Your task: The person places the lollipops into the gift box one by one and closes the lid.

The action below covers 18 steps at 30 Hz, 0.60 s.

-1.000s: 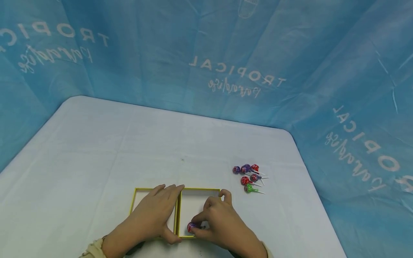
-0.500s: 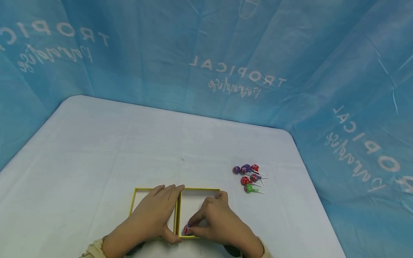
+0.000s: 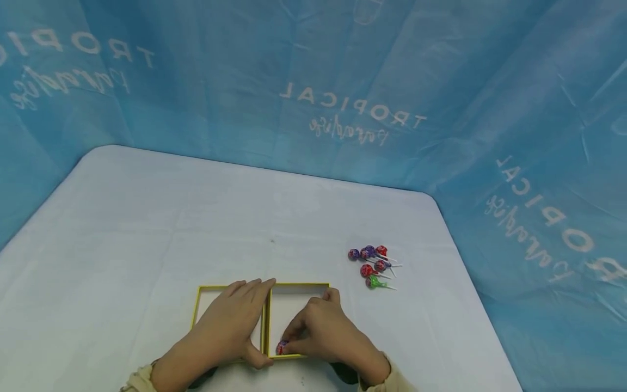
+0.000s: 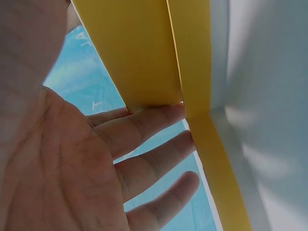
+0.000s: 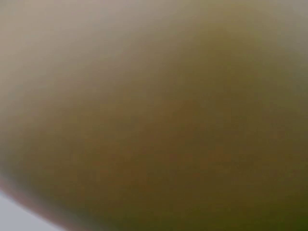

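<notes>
From here I see the L hand (image 3: 232,318) laid across a yellow-edged box (image 3: 299,283), fingers out straight, tips at the far end nr the divider (image 3: 266,321), thumb spread to the near end. Can't tell if it's 1 box w/ 2 halves or 2 side by side. R hand (image 3: 320,329) is down in the right half (image 3: 286,307), thumb + finger pinching a purple-red lolly (image 3: 281,347) in its near-left corner, by the divider; stick's hidden. Hands are apart from each other. R wrist view's just blur; L wrist view has fingertips touching a yellow wall (image 4: 130,53). More lollies (image 3: 367,270) lie bunched on the white table (image 3: 147,234), beyond & to the right of the box, well apart from it: purples, reds, 1 green, sticks mostly pointing right. Pale sleeves (image 3: 139,378) at both wrists. Blue curtain (image 3: 245,54) w/ white lettering, reads backwards, hangs behind & at both sides.
</notes>
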Each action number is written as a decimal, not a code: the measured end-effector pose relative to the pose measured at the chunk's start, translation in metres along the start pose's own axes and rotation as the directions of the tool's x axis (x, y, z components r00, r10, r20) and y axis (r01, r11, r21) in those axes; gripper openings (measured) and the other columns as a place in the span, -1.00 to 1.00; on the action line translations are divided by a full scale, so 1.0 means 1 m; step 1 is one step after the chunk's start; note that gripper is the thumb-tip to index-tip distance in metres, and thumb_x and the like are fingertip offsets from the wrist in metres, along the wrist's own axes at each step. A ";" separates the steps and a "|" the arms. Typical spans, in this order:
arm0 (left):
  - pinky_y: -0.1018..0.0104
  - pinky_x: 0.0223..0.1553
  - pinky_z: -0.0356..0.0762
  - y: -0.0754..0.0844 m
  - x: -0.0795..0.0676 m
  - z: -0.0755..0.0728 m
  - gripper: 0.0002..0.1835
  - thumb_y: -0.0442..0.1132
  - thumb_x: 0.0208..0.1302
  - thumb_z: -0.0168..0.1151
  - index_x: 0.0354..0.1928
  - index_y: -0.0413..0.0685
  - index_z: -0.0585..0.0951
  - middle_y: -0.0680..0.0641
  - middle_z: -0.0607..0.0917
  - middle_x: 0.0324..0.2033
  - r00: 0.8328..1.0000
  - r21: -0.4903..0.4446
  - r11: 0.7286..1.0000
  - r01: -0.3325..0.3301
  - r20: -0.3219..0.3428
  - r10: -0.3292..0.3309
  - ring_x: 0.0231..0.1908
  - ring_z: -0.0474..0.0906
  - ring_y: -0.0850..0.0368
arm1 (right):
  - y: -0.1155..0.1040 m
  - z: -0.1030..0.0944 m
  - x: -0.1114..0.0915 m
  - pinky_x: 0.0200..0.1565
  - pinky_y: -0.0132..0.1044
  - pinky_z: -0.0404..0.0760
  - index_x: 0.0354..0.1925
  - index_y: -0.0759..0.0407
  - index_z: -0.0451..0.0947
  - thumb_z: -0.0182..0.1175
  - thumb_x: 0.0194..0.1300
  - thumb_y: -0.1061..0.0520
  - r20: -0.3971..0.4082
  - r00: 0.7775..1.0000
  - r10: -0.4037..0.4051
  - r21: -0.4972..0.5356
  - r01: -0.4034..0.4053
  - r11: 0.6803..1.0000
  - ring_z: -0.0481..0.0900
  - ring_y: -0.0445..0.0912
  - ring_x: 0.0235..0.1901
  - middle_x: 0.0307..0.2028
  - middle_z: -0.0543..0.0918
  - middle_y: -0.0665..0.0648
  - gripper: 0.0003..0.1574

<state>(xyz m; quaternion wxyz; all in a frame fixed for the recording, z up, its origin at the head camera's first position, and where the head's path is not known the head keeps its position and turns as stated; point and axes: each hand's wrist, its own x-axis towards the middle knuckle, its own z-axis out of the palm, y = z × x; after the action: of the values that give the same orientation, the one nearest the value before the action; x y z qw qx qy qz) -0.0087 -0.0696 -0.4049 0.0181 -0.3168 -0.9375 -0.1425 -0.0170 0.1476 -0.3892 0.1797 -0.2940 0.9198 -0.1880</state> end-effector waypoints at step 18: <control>-0.01 0.27 0.46 -0.003 -0.002 0.001 0.39 0.51 -0.44 0.51 0.39 -0.29 0.32 -0.16 0.59 0.21 1.000 -0.035 0.999 0.004 0.022 -0.004 0.25 0.51 -0.05 | -0.001 -0.002 -0.003 0.14 0.08 0.18 -0.48 -0.37 0.78 0.50 0.07 -0.21 -0.007 0.999 0.051 0.002 -0.051 0.999 0.48 -0.58 -0.39 -0.55 0.60 -0.57 -0.92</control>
<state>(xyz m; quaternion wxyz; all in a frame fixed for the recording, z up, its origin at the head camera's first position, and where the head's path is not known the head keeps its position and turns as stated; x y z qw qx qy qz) -0.0090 -0.0725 -0.4065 0.0018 -0.3168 -0.9357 -0.1556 -0.0151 0.1488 -0.3865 0.1815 -0.2694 0.9275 -0.1850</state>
